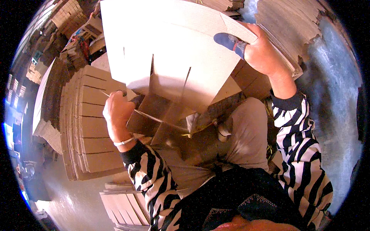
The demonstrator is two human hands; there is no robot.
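A large flat cardboard sheet (169, 46) with cut slots is lifted in front of me. My right hand (262, 52) grips its upper right edge; a blue cover sits on the thumb. My left hand (117, 111) is closed on a thin cardboard edge at the sheet's lower left, beside a tall pile of slotted cardboard pieces (88, 123). Both arms wear black-and-white striped sleeves, and a white band circles the left wrist. My grey-trousered knee (246, 131) lies under the sheet.
More cardboard stacks stand at the upper right (285, 23), the lower left (123, 204) and the far left (46, 111). Loose brown pieces (165, 127) lie under the lifted sheet. Grey concrete floor (331, 115) runs along the right.
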